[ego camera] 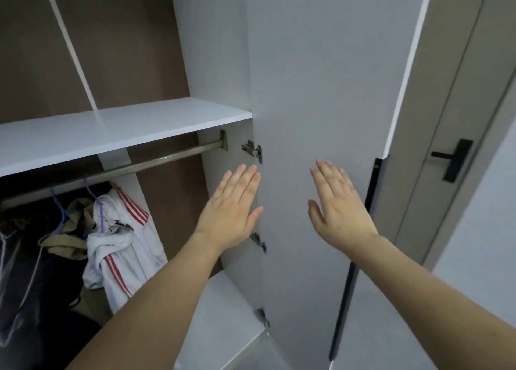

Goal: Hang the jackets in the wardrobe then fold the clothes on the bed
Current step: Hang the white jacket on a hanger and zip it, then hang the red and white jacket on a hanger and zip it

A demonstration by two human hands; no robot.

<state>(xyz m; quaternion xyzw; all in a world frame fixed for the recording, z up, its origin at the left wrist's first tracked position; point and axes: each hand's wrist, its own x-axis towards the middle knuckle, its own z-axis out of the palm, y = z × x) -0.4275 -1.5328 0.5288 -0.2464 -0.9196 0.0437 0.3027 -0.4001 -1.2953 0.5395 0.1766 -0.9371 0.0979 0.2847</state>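
Observation:
The wardrobe stands open in front of me, its metal rail (156, 161) running under a white shelf (117, 127). On the rail at the lower left hang a white jacket with red stripes (122, 241), an olive jacket (75, 230) and a dark jacket (25, 261), each on a hanger. My left hand (231, 213) is raised with straight fingers in front of the wardrobe's right side panel, holding nothing. My right hand (339, 208) is raised flat in front of the open grey wardrobe door (321, 90). Whether it touches the door I cannot tell.
Door hinges (252, 149) sit between my hands. A black strip handle (354, 258) runs down the wardrobe door's edge. Behind it at the right is a beige room door with a black lever handle (455, 159). A low white surface (223, 314) lies under my left arm.

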